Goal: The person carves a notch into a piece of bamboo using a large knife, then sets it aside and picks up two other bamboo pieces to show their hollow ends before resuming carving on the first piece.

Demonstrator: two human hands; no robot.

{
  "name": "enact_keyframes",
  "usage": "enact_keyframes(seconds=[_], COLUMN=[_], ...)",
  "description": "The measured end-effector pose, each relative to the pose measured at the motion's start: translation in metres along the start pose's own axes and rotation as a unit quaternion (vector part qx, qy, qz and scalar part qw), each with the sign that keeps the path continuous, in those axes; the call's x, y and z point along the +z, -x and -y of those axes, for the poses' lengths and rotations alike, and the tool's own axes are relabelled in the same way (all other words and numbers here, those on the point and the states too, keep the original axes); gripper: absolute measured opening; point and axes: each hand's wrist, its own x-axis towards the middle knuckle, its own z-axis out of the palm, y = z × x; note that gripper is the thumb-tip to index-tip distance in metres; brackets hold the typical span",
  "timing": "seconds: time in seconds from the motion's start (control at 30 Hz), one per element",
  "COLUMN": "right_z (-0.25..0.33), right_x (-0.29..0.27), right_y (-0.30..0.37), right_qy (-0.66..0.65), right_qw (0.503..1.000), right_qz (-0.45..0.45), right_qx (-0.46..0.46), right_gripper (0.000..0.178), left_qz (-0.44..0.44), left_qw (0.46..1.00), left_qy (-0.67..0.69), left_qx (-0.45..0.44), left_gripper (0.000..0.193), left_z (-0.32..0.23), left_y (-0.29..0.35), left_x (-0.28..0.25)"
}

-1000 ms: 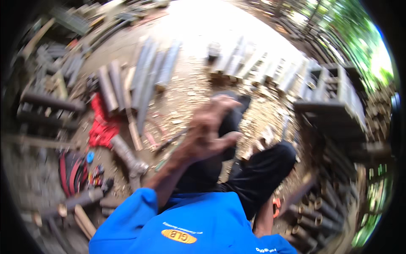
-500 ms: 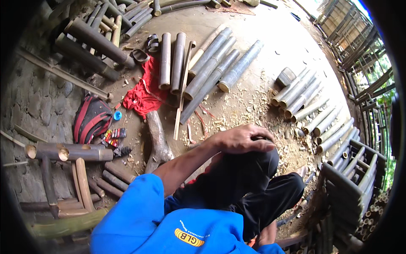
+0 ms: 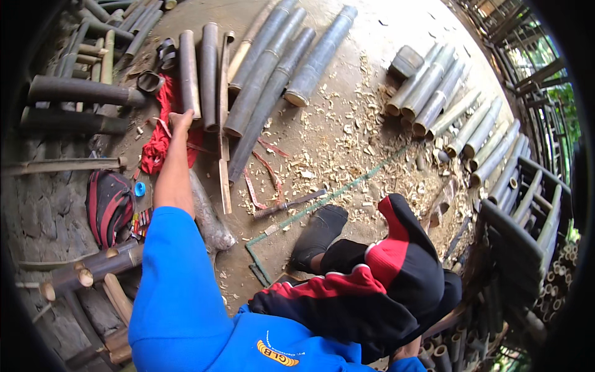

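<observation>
My left arm is stretched forward, and my left hand (image 3: pixel 181 119) is at the near end of a brown bamboo tube (image 3: pixel 189 74). Its fingers are too small and foreshortened to show whether they grip the tube. Just under the hand, a red cloth (image 3: pixel 155 154) lies crumpled on the floor. Beside that tube lie a second brown bamboo tube (image 3: pixel 209 74) and a long split bamboo strip (image 3: pixel 224 136). Of my right arm only a bit of bare forearm (image 3: pixel 406 350) shows at the lower edge; the right hand is hidden behind my bent leg.
A knife (image 3: pixel 291 203) lies near my foot, beside a green cord (image 3: pixel 347 186). More bamboo tubes (image 3: pixel 322 56) lie ahead and at right (image 3: pixel 434 99), among wood shavings. At left are a black-and-red backpack (image 3: pixel 110 208), a forked log (image 3: pixel 211 217) and a bamboo frame (image 3: pixel 111 263).
My left hand has left my knee and reached forward and left to the bamboo tube. My raised knee has lowered to the right, bringing the knife, green cord and my foot into sight.
</observation>
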Motion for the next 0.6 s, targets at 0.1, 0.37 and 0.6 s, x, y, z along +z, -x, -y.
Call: enact_keyframes(seconds=[0.1,0.37,0.6], right_z=[0.005,0.013,0.12], right_x=[-0.013,-0.003,-0.135], right_y=[0.0,-0.027,-0.18], right_qy=[0.018,0.025,-0.039], right_qw=[1.0,1.0,0.963], right_qz=[-0.025,0.004,0.054], right_qx=[0.002,-0.002,-0.262], right_gripper=[0.024,0.026,0.029], left_qz=[0.161,0.331,0.45], left_qw=[0.985,0.81,0.639], left_qy=[0.063,0.461,0.623], left_qx=[-0.015,-0.148,0.042], left_gripper=[0.076,0.049,0.058], left_z=[-0.005,-0.024,-0.057], left_y=[0.028,0.022,0.164], left_x=[0.029,-0.06,-0.059])
